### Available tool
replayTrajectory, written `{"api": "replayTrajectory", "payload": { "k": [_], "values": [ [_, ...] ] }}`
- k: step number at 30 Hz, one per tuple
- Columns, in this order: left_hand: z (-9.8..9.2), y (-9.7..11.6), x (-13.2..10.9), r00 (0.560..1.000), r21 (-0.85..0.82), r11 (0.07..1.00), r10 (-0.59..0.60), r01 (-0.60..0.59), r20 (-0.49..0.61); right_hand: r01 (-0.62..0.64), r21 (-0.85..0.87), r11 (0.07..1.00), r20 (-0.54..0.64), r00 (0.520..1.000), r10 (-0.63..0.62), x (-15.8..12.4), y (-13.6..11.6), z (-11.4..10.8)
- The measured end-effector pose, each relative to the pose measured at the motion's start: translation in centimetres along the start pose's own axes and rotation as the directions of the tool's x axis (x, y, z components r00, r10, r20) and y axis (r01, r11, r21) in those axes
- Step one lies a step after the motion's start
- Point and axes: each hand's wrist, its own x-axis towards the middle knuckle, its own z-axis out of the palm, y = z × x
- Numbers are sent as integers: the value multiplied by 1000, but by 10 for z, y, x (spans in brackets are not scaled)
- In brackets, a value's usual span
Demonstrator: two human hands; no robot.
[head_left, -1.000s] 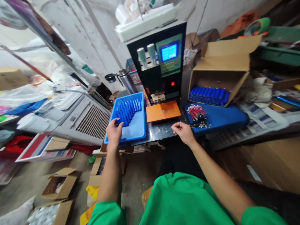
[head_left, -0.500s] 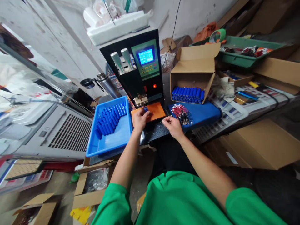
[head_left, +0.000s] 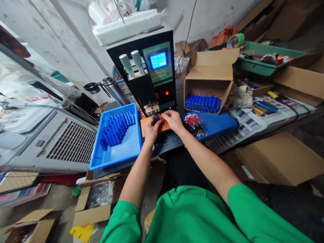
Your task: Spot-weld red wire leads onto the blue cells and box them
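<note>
My left hand (head_left: 151,129) is closed around a blue cylindrical battery cell (head_left: 157,117) over the orange plate (head_left: 164,127), right under the welding pins (head_left: 151,105) of the black spot welder (head_left: 162,88). Beside it, my right hand (head_left: 173,120) is pinched on a thin wire lead; a small white tip (head_left: 170,108) sticks out above the fingers. The rest of the lead is mostly hidden. To the right, a bundle of red and black wire leads (head_left: 195,124) with white ends lies on a blue padded surface (head_left: 220,124).
At left a blue tray (head_left: 124,153) holds several blue cells. An open cardboard box (head_left: 209,72) with stacked cells stands to the right of the welder. Behind the tray are a steel flask (head_left: 116,91) and its cup. A green bin (head_left: 268,65) sits at far right.
My right hand has moved left and forward, from beside the wire bundle to the cell at the welding pins, with the lead in its fingers. My left hand stays at the cell.
</note>
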Motion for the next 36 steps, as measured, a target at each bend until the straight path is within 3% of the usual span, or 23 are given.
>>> {"api": "replayTrajectory", "payload": {
  "k": [5,11,36],
  "values": [
    [2,-5,0,1000,-1,1000,8,-8,-16,-23,24,999,29,999,22,7,10,13],
    [3,-7,-1,998,21,1000,20,-19,-58,-18,-90,996,12,1000,19,12,18,17],
    [3,-4,-1,995,-1,999,53,-54,-86,-37,-230,973,27,999,44,10,-5,21]
  ]
}}
